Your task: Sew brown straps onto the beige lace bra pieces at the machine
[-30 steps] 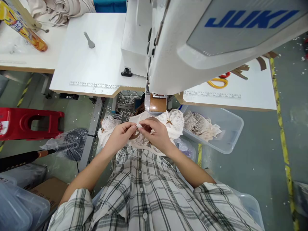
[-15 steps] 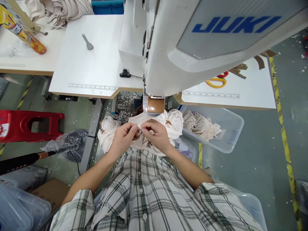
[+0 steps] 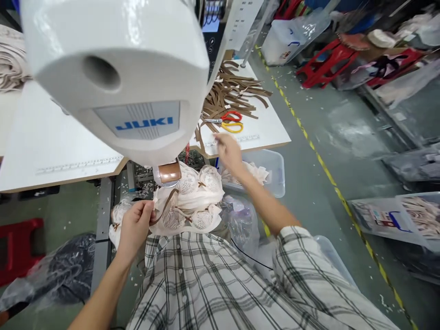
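Observation:
Cream lace bras (image 3: 187, 201) with small brown bows lie over my lap, below the head of a white sewing machine (image 3: 137, 91). My left hand (image 3: 135, 224) pinches the left edge of the lace bras, where a brown strap curves away from the fingers. Over the front edge of the right table part, my right hand (image 3: 228, 151) is stretched out and blurred, close to brown strips (image 3: 230, 91) and scissors with red and yellow handles (image 3: 232, 123). Whether its fingers hold anything cannot be made out.
A clear plastic bin (image 3: 275, 174) with cream fabric stands below the right table edge. At the left are the white table (image 3: 62, 133) and a red stool (image 3: 20, 247). Further right, more bins (image 3: 388, 220) stand on the floor beyond a yellow-black line.
The view has turned to the right. My hands, together at the cream fabric before, are now apart: the right one has moved out to the table, the left one stays at the fabric.

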Available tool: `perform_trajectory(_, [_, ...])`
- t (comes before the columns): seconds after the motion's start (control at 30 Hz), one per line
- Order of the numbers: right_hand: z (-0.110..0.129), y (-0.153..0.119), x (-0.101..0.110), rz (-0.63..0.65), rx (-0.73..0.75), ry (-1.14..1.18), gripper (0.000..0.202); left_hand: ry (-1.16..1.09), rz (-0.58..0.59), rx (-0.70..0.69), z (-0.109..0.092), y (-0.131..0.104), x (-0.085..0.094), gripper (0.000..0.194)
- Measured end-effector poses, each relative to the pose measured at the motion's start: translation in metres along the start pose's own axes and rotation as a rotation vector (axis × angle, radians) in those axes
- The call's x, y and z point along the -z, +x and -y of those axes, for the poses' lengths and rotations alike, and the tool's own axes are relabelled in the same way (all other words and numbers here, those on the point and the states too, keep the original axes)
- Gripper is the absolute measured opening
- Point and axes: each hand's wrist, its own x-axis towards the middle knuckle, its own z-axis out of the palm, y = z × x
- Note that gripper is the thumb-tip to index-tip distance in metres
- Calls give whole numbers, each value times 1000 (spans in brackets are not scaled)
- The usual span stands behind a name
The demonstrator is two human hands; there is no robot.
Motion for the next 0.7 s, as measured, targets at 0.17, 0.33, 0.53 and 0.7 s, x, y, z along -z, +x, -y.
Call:
perform_trajectory(0.17, [-82,95,43,317,15,-279,47,-11,130,104,-6,-2,1,39])
perform_trajectory(0.33, [-84,86,55,442,100,-583,48,79,86,81,-5,1,7,34])
perform_trajectory(0.53, [-43,15,90,171,-87,-474,41,53,-42,81,-1,7,8,20])
perform_trajectory(0.7, [11,-82,94,291,-208,58,41,-172,42,127,1,12,9,28])
